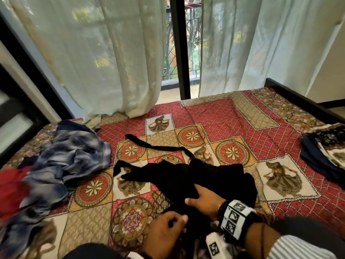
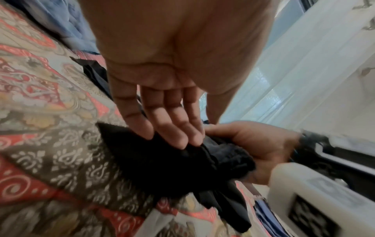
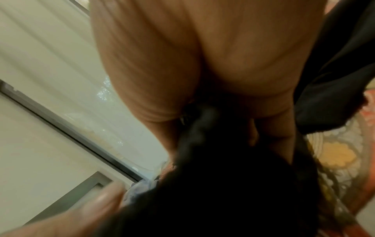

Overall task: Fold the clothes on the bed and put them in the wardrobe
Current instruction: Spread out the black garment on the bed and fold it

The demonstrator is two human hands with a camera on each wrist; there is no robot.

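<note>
A: Where's the black garment [image 1: 188,176]?

B: Bunched on the bedspread [image 1: 242,116], near edge of the bed, centre of the head view. Long axis roughly left-right. One thin strap [image 1: 149,144] runs out from it toward the far left.

A: Hands?

B: Right hand [image 1: 203,200] is clenched round a wad of it, thumb toward the left. Left hand [image 1: 164,232] sits just nearer; head view reads as curled over the fabric.

A: Left wrist cam agree?

B: Not quite. There the left hand's fingers [image 2: 174,125] are straight, tips touching the black cloth, no pinch visible. It also shows the right hand wrapped round the bunch. Right wrist view is mostly palm and dark blur.

A: Other clothes?

B: Blue-white pile [image 1: 61,156] at left, folded stack [image 1: 324,152] at right edge, both apart from the black piece.
</note>
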